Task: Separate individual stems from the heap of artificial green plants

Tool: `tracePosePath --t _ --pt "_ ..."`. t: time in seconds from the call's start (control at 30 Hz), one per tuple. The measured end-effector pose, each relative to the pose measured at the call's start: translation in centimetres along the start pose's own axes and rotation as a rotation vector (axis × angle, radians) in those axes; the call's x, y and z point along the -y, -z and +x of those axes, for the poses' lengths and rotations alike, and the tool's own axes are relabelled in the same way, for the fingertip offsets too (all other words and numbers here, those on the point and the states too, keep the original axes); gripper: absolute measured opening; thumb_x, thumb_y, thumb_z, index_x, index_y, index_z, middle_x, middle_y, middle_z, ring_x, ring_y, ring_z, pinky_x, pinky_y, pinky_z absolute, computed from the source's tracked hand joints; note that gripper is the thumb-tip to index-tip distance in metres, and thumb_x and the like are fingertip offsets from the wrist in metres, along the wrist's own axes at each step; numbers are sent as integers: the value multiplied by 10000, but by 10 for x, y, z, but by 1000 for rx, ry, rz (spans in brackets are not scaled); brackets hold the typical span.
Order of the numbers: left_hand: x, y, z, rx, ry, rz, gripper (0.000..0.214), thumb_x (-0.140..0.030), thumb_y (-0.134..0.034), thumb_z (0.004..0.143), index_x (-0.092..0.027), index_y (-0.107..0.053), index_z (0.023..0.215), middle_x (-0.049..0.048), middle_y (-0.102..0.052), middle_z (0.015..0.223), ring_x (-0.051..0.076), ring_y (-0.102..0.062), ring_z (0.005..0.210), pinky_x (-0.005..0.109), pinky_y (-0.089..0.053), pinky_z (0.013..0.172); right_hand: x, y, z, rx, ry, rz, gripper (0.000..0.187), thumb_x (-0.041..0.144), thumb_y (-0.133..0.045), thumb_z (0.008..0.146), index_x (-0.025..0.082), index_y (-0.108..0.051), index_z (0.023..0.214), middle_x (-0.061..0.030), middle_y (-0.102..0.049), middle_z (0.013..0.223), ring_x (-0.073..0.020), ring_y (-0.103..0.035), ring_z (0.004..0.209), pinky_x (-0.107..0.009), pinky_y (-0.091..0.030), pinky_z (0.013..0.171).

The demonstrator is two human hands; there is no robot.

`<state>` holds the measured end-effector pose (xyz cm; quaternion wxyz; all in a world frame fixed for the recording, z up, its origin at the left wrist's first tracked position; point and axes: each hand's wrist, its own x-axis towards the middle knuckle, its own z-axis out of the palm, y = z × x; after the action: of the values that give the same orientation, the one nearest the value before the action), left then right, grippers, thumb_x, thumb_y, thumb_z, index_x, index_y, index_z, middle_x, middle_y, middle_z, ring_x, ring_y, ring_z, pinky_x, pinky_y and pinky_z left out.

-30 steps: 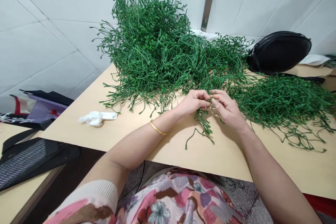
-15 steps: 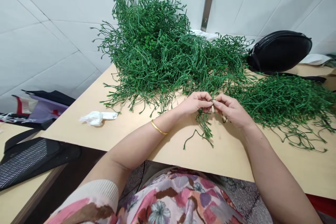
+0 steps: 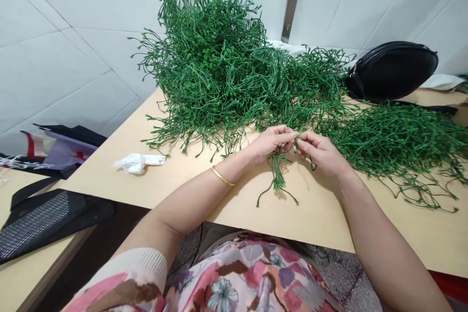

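Observation:
My left hand (image 3: 271,144) is closed in a pinch on a small bunch of thin green plant stems (image 3: 278,170), whose tips hang below my fingers over the table. Close beside it, nearly fingertip to fingertip, my right hand (image 3: 323,153) pinches a green stem; a loop of it shows under the fingers. The stems look like artificial greenery, though I cannot be sure. Just behind both hands spreads a large tangled heap of the same green stems (image 3: 223,68). A lower pile of stems (image 3: 405,139) lies to the right of my right hand.
The pale wooden table (image 3: 226,195) ends at a white tiled wall (image 3: 98,0). A crumpled white scrap (image 3: 137,162) lies at the left. A black bag (image 3: 395,69) stands at the back right. Beyond the table's left edge are a black mesh item (image 3: 40,222) and folded fabrics (image 3: 68,148).
The hanging bunch has swung slightly left and now points more straight down. The pale bit seen between my fingertips no longer shows. Both hands stay nearly in place.

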<state>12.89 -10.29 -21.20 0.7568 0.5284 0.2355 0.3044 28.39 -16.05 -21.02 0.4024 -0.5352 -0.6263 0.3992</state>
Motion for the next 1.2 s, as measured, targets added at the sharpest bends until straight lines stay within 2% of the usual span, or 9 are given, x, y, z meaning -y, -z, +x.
tracePosePath --t 0.13,0.33,0.5,0.57,0.67,0.77,0.9,1.07,1.2 --pt "-1 -2 -1 -38 4 -19 120 -208 -616 752 -135 -527 788 -43 -467 497 54 -430 459 189 -297 495 4 -5 0 -58 25 -128 260 383 -467 851 184 -503 687 36 -393 573 -92 -329 521 -250 -286 509" --pt "-3 -1 0 -47 27 -21 147 -196 -646 714 -116 -574 814 -54 -472 506 32 -398 450 189 -289 487 9 -5 -2 -92 75 -188 249 340 -453 857 187 -488 664 23 -423 594 -106 -371 562 -257 -314 550" --pt "-3 -1 3 -131 70 1 171 -193 -689 671 -99 -641 804 -30 -534 550 26 -382 449 207 -271 467 5 -6 -1 72 93 -146 240 338 -422 874 188 -497 702 6 -474 657 -117 -425 607 -261 -347 582" --pt "-2 0 4 -168 88 -69 134 -155 -684 664 -98 -633 774 -40 -497 520 18 -343 426 202 -252 448 6 -7 -1 64 95 -160 244 346 -431 875 190 -496 700 15 -452 635 -110 -401 584 -257 -331 567" --pt "-1 2 5 -137 88 -236 76 -135 -650 696 -107 -580 707 -74 -365 460 10 -280 396 181 -246 430 3 -8 0 -6 74 -159 260 356 -460 866 191 -471 666 24 -428 612 -104 -385 575 -254 -315 559" --pt "-2 1 3 -95 108 -308 88 -170 -624 737 -119 -555 717 -98 -265 429 16 -247 374 176 -285 432 -2 -9 2 -17 20 -7 269 391 -477 855 193 -459 673 27 -440 623 -103 -399 578 -250 -331 556" --pt "-6 0 3 -87 140 -197 134 -198 -664 707 -119 -571 763 -86 -338 439 21 -290 384 184 -304 439 -6 -9 3 28 -21 142 280 438 -499 832 187 -497 709 12 -498 659 -108 -431 602 -254 -351 576" --pt "-5 0 3 -176 74 -7 143 -213 -675 679 -98 -624 747 -41 -459 521 17 -310 430 189 -251 430 2 -11 1 -3 12 57 282 437 -527 814 186 -511 688 24 -449 619 -98 -386 561 -250 -318 536" --pt "-3 -6 1 -262 -24 51 129 -204 -648 689 -119 -569 633 -48 -422 501 24 -322 446 186 -246 444 4 -17 2 -93 17 11 281 404 -513 825 194 -475 643 41 -395 559 -91 -339 512 -248 -290 503"
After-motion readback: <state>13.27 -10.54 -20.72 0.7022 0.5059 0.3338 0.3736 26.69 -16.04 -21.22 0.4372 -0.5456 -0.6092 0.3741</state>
